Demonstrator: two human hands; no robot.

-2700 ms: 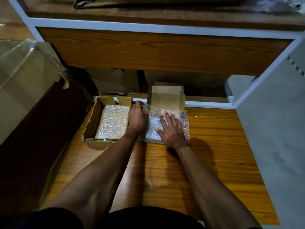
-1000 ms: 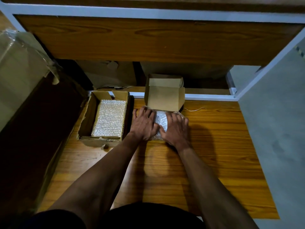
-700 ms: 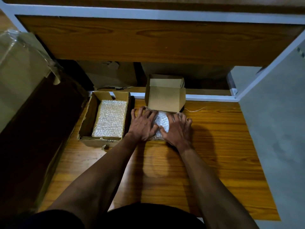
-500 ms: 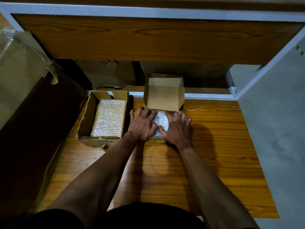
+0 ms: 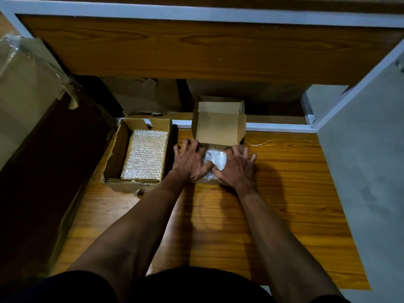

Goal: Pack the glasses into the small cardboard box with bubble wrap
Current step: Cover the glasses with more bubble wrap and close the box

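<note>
Both hands, left hand (image 5: 190,160) and right hand (image 5: 236,167), curl their fingers around a crinkly clear bubble-wrap bundle (image 5: 213,161) on the glossy wooden floor (image 5: 284,193), just before the small open brown cardboard box (image 5: 219,125).

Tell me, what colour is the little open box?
Plain brown cardboard: the small box, seen in the head view.

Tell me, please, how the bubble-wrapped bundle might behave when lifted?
The bubble-wrapped bundle probably feels soft and squashy, since both hands press its crinkled film. It may unfold if released, as no tape shows. It looks small, so likely light.
</note>
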